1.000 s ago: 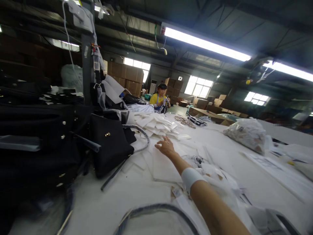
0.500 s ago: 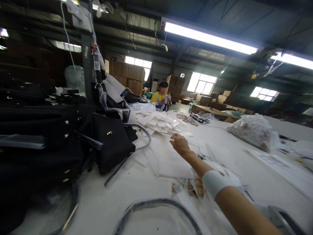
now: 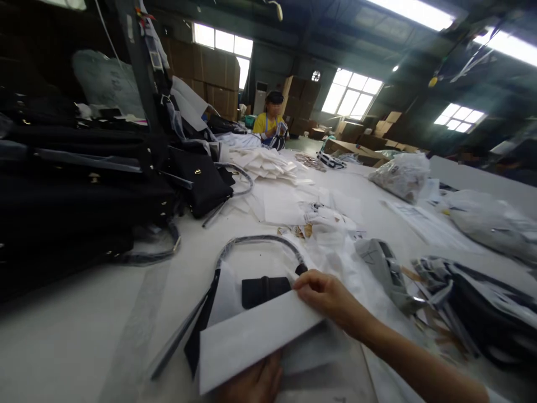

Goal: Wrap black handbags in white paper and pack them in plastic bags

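A folded white foam sheet [image 3: 255, 338] slants across the front of a black handbag [image 3: 199, 336], which lies on the white table. My right hand [image 3: 321, 294] pinches the sheet's upper right end between thumb and fingers. Beneath the sheet's lower edge is my left hand [image 3: 255, 380], its fingers closed together against the sheet; the fingertips and thumb are hidden. A plastic-wrapped handle [image 3: 260, 239] arches away from the bag. Between the handle and the sheet shows a black strap piece [image 3: 265, 291].
Black bags [image 3: 84, 196] are heaped at the left, one smaller black bag [image 3: 203, 179] beside them. A pile of white sheets [image 3: 262, 165] lies farther back. At the right are a grey tape dispenser [image 3: 381, 268] and a dark wrapped bag [image 3: 490, 308]. A person [image 3: 269, 123] sits far off.
My right hand has come back from near the white pile and grips a foam sheet over the handbag. My left hand has come into view. The camera has tipped down.
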Available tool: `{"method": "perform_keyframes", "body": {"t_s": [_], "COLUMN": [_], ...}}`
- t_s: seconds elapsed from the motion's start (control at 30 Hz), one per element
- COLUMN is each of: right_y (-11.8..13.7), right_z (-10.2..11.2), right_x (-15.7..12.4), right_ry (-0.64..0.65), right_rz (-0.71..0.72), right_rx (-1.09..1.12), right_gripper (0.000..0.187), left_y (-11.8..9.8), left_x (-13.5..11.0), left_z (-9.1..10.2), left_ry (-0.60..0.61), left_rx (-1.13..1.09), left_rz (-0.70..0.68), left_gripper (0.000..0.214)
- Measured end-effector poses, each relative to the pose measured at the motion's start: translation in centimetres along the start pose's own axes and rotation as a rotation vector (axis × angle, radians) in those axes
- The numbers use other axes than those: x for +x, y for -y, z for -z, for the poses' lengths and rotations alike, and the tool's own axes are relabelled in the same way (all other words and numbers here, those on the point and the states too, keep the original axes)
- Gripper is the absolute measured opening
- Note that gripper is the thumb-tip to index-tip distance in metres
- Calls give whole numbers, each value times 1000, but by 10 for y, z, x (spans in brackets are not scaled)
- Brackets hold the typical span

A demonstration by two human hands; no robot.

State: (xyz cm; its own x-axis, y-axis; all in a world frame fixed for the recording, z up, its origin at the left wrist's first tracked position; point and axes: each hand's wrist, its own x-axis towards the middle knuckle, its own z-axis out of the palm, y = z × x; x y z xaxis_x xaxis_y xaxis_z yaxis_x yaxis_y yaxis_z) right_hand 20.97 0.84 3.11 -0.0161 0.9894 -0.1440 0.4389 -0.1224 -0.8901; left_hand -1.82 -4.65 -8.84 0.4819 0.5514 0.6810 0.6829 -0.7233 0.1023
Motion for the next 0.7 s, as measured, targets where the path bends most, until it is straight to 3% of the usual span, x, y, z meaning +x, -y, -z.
{"method": "perform_keyframes", "body": {"t_s": [0.1, 0.2, 0.3, 0.43, 0.7], "right_y": [-9, 1, 12, 9, -2], "right_z": [-12, -22, -31, -40, -55], "right_x": [-12, -24, -36, -45, -48], "right_ry": [11, 37, 126, 317, 153], "right_rz": [309, 472, 617, 578, 577], "right_rx": [-444, -824, -854, -794, -1009], "right_gripper": [19, 23, 26, 41, 44], "left_y": [-1, -2, -3, -4, 6], "left_x": [-3, -4, -4, -2, 11], "left_z": [2, 3, 3, 1, 12], "left_ry": [1, 16, 6, -9, -146], "left_rx": [-42, -52, -15, -23, -213], "left_rz": [-32, -45, -54, -35, 59], "left_gripper": [24, 27, 33, 30, 31]}}
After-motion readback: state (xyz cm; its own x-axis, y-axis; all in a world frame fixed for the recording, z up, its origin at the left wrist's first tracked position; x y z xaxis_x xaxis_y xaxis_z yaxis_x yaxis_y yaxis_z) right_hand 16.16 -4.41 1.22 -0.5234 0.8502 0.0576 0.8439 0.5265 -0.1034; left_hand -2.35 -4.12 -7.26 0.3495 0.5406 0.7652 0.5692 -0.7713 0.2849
